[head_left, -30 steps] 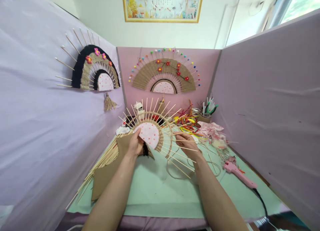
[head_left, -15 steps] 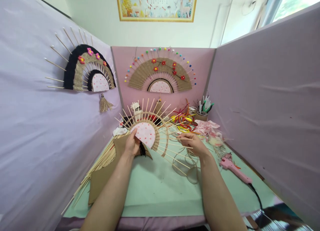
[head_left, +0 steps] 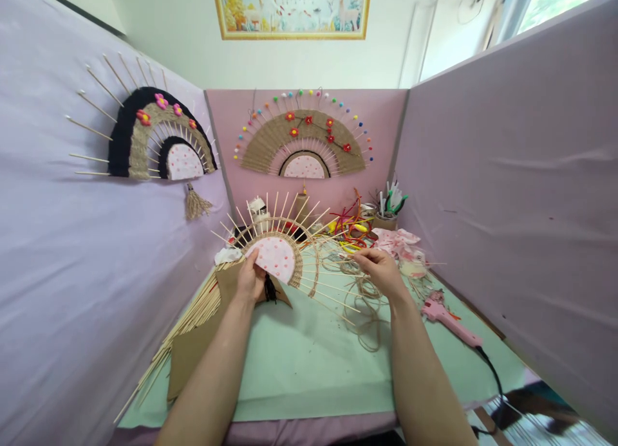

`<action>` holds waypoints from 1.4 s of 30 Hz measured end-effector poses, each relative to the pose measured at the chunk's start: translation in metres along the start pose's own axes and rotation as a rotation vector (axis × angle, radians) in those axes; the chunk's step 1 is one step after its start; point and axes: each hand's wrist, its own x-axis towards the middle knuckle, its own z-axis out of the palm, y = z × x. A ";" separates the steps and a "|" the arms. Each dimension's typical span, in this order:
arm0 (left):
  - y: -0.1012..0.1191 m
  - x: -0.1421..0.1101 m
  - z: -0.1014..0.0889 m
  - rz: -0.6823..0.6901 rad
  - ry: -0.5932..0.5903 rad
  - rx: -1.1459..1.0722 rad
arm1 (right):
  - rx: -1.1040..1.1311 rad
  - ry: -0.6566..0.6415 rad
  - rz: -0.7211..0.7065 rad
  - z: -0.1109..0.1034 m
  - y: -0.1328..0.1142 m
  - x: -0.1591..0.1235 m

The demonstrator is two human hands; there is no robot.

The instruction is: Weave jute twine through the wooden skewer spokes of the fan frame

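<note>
At the middle of the table (head_left: pixel 309 378), raised just above its far half, the fan (head_left: pixel 273 259) was held tilted, its spotted half-disc toward the person and its sticks (head_left: pixel 338 301) spreading outward to the far side and the right. The left hand (head_left: pixel 250 278) had it gripped by the disc's lower left edge, thumb on the front and fingers behind. As far as could be judged, the core was done: the disc was covered, a dense inner band (head_left: pixel 298 266) was woven around it, and the sticks were set. Past a gap of bare sticks ran a thin outer ring (head_left: pixel 317 266), which looked only begun; beyond it the sticks were bare to their ends. The right hand (head_left: pixel 381 273) was just off the fan's right side, thumb and forefinger pinched nearly closed, apparently on cord (head_left: pixel 371 336), though the contact was too small to be sure; loose loops lay below it. Under the fan were card (head_left: pixel 190 359) and a black tassel (head_left: pixel 271 290), with spare sticks (head_left: pixel 188 311) to the left and a glue gun (head_left: pixel 451 318) to the right. The left wall fan (head_left: pixel 128 134) and the far wall fan (head_left: pixel 309 127) had broad bands, flowers and tipped sticks; the held one showed none of these, so much seemed left.
</note>
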 end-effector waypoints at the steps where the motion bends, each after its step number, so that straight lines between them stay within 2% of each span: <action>1: 0.000 0.000 0.000 0.005 0.005 -0.002 | -0.050 0.035 -0.035 0.001 -0.002 -0.001; 4: 0.000 0.001 0.000 0.047 0.022 -0.024 | -0.121 0.097 -0.123 0.002 -0.006 -0.006; 7: 0.001 0.003 0.000 0.056 0.037 -0.063 | -0.049 0.138 -0.169 0.001 -0.005 -0.009; 12: 0.001 0.001 0.003 0.037 0.036 -0.098 | 0.176 0.120 -0.123 0.004 0.004 -0.007; 16: -0.001 -0.003 0.007 0.021 0.031 -0.130 | 0.115 0.124 -0.088 0.017 0.009 -0.006; 19: -0.004 -0.007 0.011 -0.002 0.051 -0.158 | -0.028 0.042 -0.093 0.033 0.008 -0.009; 23: -0.007 -0.010 0.015 -0.025 0.075 -0.201 | -0.164 -0.208 -0.077 0.056 0.007 -0.016; 26: -0.007 -0.010 0.015 -0.022 0.097 -0.221 | -0.151 -0.195 -0.074 0.065 0.009 -0.018; 28: -0.008 -0.009 0.014 -0.016 0.101 -0.228 | -0.151 -0.154 -0.074 0.067 0.010 -0.019; 30: -0.008 -0.007 0.012 -0.011 0.104 -0.235 | -0.151 -0.167 -0.063 0.067 0.009 -0.020; 37: -0.013 -0.005 0.009 -0.016 0.101 -0.276 | 0.042 -0.295 -0.024 0.080 0.005 -0.025; 42: -0.019 -0.009 0.012 -0.048 0.090 -0.296 | 0.242 -0.157 0.089 0.097 0.024 -0.024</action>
